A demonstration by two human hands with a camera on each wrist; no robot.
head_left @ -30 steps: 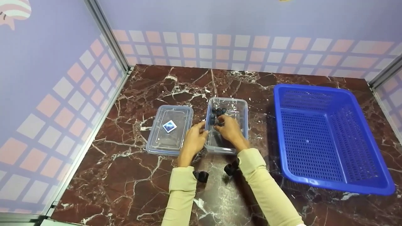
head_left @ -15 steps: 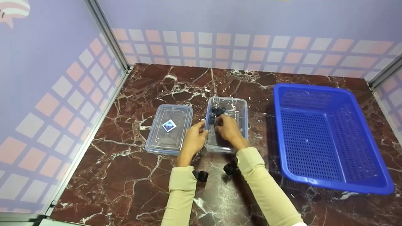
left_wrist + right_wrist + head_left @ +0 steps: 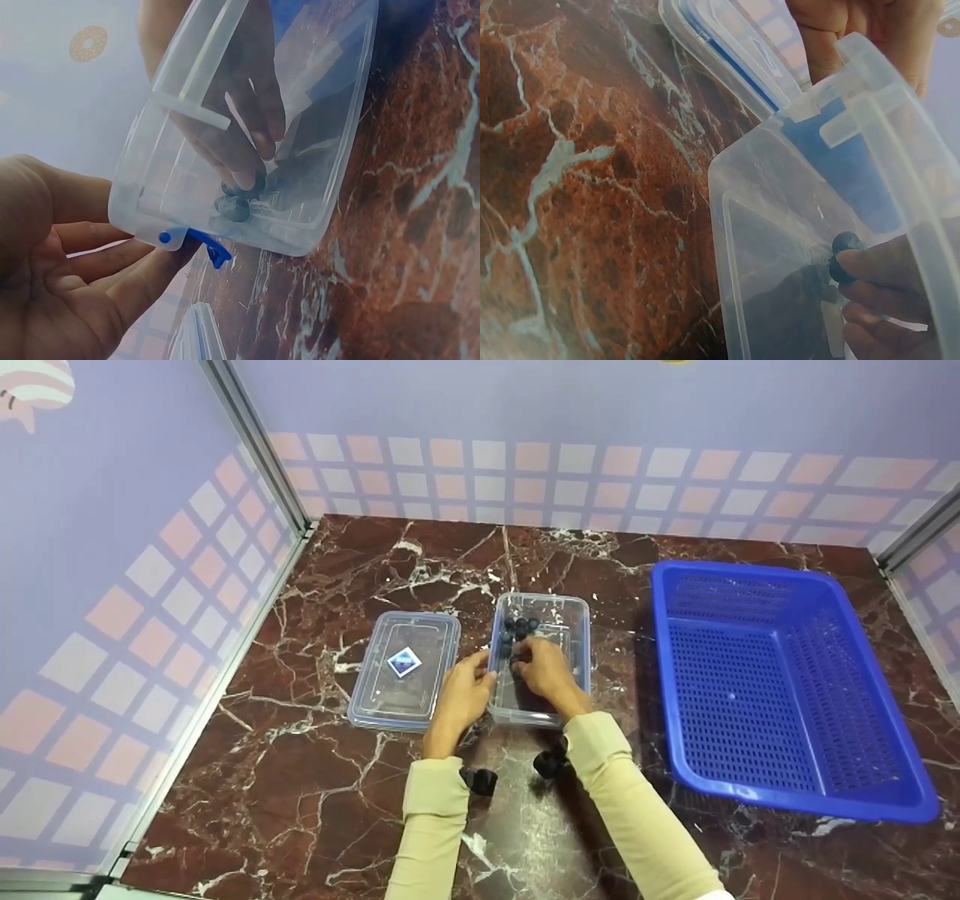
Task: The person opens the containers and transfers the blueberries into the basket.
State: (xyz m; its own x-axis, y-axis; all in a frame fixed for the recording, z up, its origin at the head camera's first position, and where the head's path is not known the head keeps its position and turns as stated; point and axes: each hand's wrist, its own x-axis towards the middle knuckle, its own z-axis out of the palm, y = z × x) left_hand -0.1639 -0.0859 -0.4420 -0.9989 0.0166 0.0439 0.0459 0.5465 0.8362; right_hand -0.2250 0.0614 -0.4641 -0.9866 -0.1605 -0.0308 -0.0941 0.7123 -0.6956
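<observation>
A clear plastic food container [image 3: 541, 598] stands lidless on the table. Inside, along its left wall, dark round blueberries [image 3: 520, 625] are grouped toward the far end. My right hand [image 3: 550, 669] reaches into the container and pinches a blueberry [image 3: 845, 243] between thumb and fingertips, low near the floor; another lies right beside it. My left hand [image 3: 466, 690] holds the container's left side, thumb near the rim and fingers beside the blue clip [image 3: 214, 251], as the left wrist view shows. Its palm is outside the container.
Left of the container lies a clear lid [image 3: 382, 675] with blue edges and a diamond label. A large blue perforated basket [image 3: 664, 660] stands on the right of the dark red marbled table [image 3: 300, 810]. Printed panels [image 3: 450, 397] enclose the back and sides.
My right hand's fingers have drawn closer together around the blueberry by the container's left wall. My left hand and the container stay in place.
</observation>
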